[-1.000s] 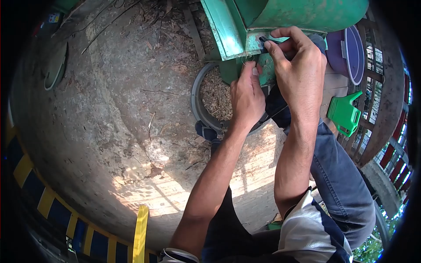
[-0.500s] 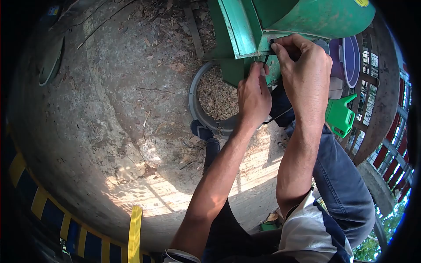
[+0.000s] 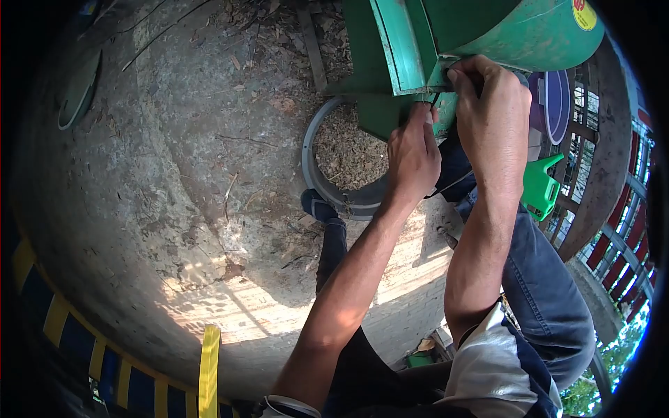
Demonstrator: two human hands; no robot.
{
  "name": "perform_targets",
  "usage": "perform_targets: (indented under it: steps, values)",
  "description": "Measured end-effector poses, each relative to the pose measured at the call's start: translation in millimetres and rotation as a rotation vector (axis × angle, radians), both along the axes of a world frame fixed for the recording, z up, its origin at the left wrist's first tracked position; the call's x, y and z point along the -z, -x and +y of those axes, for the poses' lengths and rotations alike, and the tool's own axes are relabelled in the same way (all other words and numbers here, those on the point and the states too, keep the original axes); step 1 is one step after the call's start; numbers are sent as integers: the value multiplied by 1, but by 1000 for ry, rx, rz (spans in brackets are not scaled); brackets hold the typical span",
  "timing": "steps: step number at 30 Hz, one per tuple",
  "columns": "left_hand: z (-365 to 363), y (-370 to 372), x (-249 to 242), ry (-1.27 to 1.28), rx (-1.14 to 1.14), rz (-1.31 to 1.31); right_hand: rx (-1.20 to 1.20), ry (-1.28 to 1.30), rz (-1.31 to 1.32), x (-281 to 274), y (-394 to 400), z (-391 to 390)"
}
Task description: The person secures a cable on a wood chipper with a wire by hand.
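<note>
A green metal machine with a round housing stands at the top right. Just under its lower edge, my left hand has its fingers pinched round a thin black cord. Against the machine's corner, to the right, my right hand is closed with thumb and forefinger together; whatever lies between them is too small to make out. More of the dark cord shows below my left hand, running toward the right wrist.
A round grey basin with chopped dry material sits below the machine. At the right are a purple tub, a bright green plastic container and a slatted fence. A yellow post rises at the bottom.
The machine and both hands have shifted slightly right in the view. The dark piece at my right fingertips is now mostly hidden. Both hands keep their pinched shape.
</note>
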State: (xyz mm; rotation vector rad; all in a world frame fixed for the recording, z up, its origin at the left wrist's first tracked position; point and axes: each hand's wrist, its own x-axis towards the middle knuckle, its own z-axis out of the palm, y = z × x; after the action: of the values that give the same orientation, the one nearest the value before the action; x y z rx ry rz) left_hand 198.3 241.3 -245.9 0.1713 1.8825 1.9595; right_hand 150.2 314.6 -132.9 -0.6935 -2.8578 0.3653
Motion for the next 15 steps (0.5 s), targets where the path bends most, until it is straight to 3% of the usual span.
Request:
perform_targets:
  steps: [15]
  values:
    - [3,-5,8,2,-28,41,96,80,-36,-5,1,-6]
